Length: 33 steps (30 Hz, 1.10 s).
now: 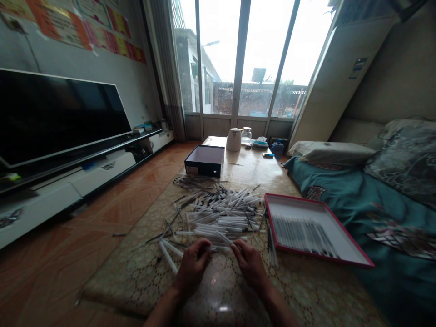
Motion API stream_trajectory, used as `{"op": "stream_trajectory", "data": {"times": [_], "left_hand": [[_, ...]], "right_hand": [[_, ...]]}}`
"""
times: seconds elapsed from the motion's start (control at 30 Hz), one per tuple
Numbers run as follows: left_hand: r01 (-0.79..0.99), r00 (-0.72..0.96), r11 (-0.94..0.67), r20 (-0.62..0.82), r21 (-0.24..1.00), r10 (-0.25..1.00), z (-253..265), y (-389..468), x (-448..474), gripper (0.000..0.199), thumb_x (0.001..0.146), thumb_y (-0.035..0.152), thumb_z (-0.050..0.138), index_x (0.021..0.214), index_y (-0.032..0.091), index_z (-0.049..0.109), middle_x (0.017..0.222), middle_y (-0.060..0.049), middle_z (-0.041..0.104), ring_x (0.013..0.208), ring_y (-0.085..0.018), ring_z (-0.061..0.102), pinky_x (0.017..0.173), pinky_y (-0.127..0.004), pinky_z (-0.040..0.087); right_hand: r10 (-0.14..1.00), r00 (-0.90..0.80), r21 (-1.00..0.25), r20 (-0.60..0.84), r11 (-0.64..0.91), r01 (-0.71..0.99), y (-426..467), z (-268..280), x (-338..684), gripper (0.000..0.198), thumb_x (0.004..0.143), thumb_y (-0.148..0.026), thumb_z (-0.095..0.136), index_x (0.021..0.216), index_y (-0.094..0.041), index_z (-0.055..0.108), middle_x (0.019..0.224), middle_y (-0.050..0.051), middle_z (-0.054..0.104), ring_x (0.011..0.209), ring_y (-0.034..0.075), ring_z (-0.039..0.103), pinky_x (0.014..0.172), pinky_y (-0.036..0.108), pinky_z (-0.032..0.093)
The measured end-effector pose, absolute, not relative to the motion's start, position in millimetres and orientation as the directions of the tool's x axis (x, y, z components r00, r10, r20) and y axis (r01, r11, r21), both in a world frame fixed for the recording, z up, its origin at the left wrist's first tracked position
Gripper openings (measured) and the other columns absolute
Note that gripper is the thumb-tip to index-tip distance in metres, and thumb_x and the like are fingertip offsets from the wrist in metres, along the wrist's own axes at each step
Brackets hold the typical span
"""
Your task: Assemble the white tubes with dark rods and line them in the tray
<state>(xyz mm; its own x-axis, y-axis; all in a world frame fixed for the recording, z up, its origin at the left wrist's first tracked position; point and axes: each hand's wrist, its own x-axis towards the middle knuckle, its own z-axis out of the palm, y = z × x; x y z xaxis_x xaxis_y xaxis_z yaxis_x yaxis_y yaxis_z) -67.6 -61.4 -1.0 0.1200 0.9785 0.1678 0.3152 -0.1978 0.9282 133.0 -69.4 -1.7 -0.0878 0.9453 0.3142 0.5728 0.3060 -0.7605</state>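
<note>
Both my hands are close together over the near part of the table. My right hand (248, 259) is closed in a pinch on a slim whitish pen tube (223, 237), which points up and to the left. My left hand (196, 259) is also closed, fingertips pressed together; a small pale tip shows beside them, too blurred to name. Just beyond lies a loose heap of white pen tubes (221, 222), with dark thin sticks like refills (177, 211) among them. To the right, a red-rimmed shallow tray (320, 209) holds a row of clear, dark-cored pens (303, 234).
A dark open box (203, 170) stands behind the heap. Farther back on the patterned table (136, 272) are a light kettle (233, 139), a glass jar (246, 135) and a tissue pack (260, 142). A teal-covered sofa (340, 181) borders the right; a TV cabinet (91, 172) runs along the left.
</note>
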Motion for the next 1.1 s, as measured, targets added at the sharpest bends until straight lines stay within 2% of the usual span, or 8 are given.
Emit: {"op": "stream_trajectory", "data": {"times": [0.23, 0.5, 1.1], "left_hand": [[0.263, 0.193, -0.163, 0.113, 0.951, 0.975, -1.8, -63.1, -66.6, 0.015, 0.078, 0.029, 0.060, 0.083, 0.019, 0.068, 0.077, -0.005, 0.070, 0.075, -0.021, 0.063, 0.069, -0.028, 0.047], [0.344, 0.234, -0.219, 0.143, 0.913, 0.962, -4.1, -63.8, -67.7, 0.018, 0.080, 0.029, 0.057, 0.086, 0.017, 0.069, 0.081, -0.005, 0.071, 0.077, -0.019, 0.064, 0.071, -0.029, 0.049], [0.394, 0.277, -0.285, 0.183, 0.874, 0.943, -5.0, -65.9, -67.6, 0.015, 0.080, 0.026, 0.058, 0.085, 0.018, 0.070, 0.079, -0.004, 0.072, 0.074, -0.018, 0.064, 0.068, -0.026, 0.048]], "right_hand": [[0.915, -0.291, -0.556, 0.278, 0.401, 0.729, -74.6, 11.1, 160.3, 0.020, 0.089, -0.035, 0.051, 0.088, -0.027, 0.069, 0.083, 0.003, 0.067, 0.081, 0.020, 0.060, 0.073, 0.029, 0.041], [0.906, -0.359, -0.447, 0.226, 0.424, 0.788, -75.5, 13.0, 167.8, 0.015, 0.090, -0.028, 0.052, 0.092, -0.029, 0.067, 0.083, 0.000, 0.064, 0.081, 0.017, 0.058, 0.079, 0.029, 0.036], [0.890, -0.398, -0.427, 0.221, 0.455, 0.781, -76.5, 12.7, 163.5, 0.013, 0.090, -0.025, 0.054, 0.091, -0.026, 0.066, 0.083, 0.000, 0.064, 0.082, 0.017, 0.057, 0.078, 0.029, 0.034]]}}
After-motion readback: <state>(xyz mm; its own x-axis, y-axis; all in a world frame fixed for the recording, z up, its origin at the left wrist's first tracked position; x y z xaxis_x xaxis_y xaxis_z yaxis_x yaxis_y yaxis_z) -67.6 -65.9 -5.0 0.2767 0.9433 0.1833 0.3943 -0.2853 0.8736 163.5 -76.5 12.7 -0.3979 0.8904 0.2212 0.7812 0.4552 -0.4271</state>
